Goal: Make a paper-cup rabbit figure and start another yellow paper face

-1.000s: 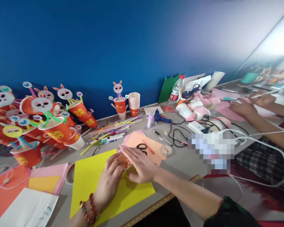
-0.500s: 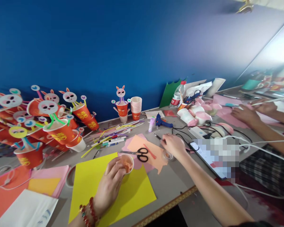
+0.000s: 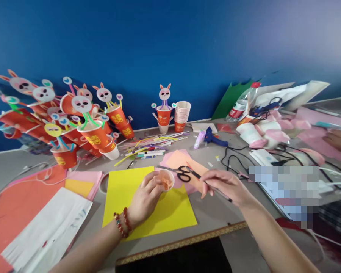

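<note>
My left hand point(image 3: 146, 197) is closed around a small paper cup point(image 3: 172, 179) with orange scraps inside, over the yellow paper sheet point(image 3: 176, 212). A dark, slim pen point(image 3: 222, 195) lies slantwise in the fingers of my right hand point(image 3: 229, 185), just right of the cup. Between the two hands, black-handled scissors point(image 3: 184, 174) rest on peach paper point(image 3: 177, 160) with pink paper beneath it. The pen's front end overlaps the peach paper in view.
Rabbit-faced cup figures point(image 3: 95, 132) crowd the left; another figure point(image 3: 164, 113) stands by stacked cups point(image 3: 182, 117). Pens and sticks point(image 3: 152, 151) lie before them. A blue glue gun point(image 3: 214, 138), black cables point(image 3: 229, 159) and a bottle point(image 3: 241, 104) are rightward, near another person's hand point(image 3: 339, 140).
My right hand has picked the pen up off the table and brought it toward the cup. My left hand keeps its hold on the cup. The camera view has turned left.
</note>
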{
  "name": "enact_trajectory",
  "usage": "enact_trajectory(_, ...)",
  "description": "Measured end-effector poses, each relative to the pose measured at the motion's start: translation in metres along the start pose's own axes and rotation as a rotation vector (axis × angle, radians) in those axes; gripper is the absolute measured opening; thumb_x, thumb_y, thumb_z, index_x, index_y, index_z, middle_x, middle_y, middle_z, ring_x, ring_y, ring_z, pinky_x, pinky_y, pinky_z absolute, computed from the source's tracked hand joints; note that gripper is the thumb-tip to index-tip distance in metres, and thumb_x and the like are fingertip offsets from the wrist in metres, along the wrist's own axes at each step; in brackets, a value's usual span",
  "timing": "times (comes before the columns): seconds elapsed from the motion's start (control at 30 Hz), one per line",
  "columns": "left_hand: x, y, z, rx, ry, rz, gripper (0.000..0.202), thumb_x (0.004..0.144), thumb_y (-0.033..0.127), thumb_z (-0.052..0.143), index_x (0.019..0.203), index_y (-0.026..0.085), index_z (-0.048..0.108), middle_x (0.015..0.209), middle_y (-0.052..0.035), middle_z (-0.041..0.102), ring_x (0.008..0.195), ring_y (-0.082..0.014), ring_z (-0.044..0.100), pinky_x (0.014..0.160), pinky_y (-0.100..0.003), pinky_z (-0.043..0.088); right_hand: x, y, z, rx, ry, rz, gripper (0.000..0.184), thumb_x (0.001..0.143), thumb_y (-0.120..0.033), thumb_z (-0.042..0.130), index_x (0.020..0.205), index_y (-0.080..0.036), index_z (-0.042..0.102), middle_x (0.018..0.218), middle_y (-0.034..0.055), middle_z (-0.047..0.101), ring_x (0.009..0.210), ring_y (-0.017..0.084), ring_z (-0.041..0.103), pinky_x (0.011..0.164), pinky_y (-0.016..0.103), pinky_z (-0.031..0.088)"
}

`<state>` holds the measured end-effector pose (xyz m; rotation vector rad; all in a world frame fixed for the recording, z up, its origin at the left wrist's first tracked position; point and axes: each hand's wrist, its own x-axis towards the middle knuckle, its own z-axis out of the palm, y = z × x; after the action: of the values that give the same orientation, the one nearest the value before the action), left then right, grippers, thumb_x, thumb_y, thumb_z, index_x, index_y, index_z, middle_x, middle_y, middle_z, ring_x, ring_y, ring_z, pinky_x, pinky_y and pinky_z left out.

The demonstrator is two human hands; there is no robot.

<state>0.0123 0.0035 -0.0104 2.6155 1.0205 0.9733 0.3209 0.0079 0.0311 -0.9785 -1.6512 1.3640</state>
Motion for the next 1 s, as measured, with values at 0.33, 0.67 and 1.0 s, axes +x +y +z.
enact_trajectory(0.33,-0.004,-0.005,0.004,-0.034,0.013,0.015,0.021,0.096,0.005,0.048,0.104,0.02,0.06,0.112,-0.0088,0.066,0.135,-0.0291,0.042,0.107,-0.049,0.05,-0.007,0.015,0.076,-0.355,-0.006,-0.184,0.013,0.099,-0.024,0.053,0.098,-0.021,0.066,0.081,0.0049,0.07,0.07,0.017,0.065,0.064,0.028,0.049)
enact_trajectory(0.67,-0.003,-0.004,0.002,-0.048,0.026,0.029,0.019,0.096,0.007,0.048,0.104,0.019,0.061,0.11,-0.0099,0.066,0.134,-0.0293,0.043,0.107,-0.049,0.05,0.01,0.016,0.11,-0.801,-0.068,-0.513,0.015,0.097,-0.012,0.047,0.099,-0.018,0.061,0.078,0.006,0.07,0.068,0.017,0.061,0.063,0.027,0.045)
enact_trajectory(1.0,-0.002,-0.002,0.0,-0.037,0.025,0.026,0.019,0.095,0.006,0.049,0.103,0.02,0.061,0.111,-0.0096,0.066,0.132,-0.0294,0.045,0.105,-0.048,0.051,0.014,0.022,0.12,-0.936,-0.02,-0.522,0.018,0.094,-0.01,0.046,0.086,-0.019,0.06,0.068,0.0023,0.066,0.062,0.016,0.058,0.059,0.027,0.039)
